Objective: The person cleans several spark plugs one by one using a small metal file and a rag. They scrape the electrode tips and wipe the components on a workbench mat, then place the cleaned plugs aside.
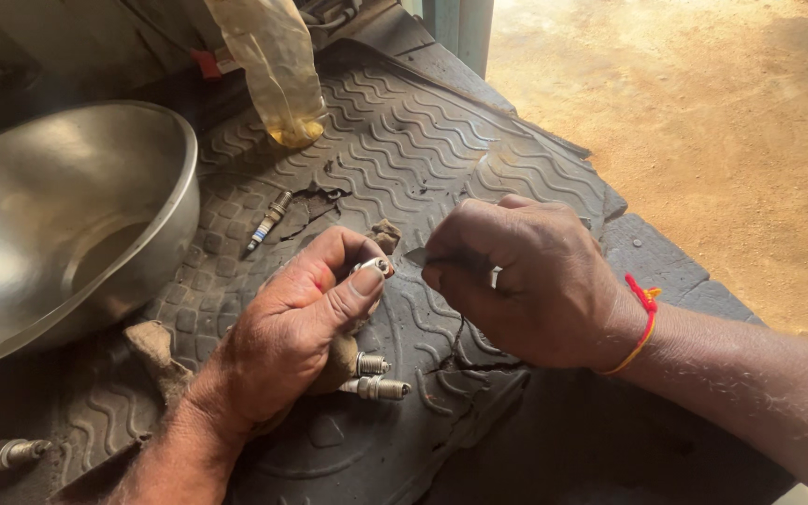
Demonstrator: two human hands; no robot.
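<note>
My left hand (296, 323) is closed around a spark plug (373, 266), whose metal tip sticks out between thumb and fingers, along with a brown rag. My right hand (516, 281) pinches a small thin metal piece (418, 256) and holds its point close to the plug's tip. Both hands hover over a worn black rubber mat (404, 140). Two more spark plugs (374, 376) lie on the mat just under my left hand.
A large metal bowl (67, 215) sits at the left. Another spark plug (268, 221) lies beside a tear in the mat, and one more (2, 455) at the lower left. A plastic bottle (278, 75) with yellowish liquid stands at the back. Sandy ground lies to the right.
</note>
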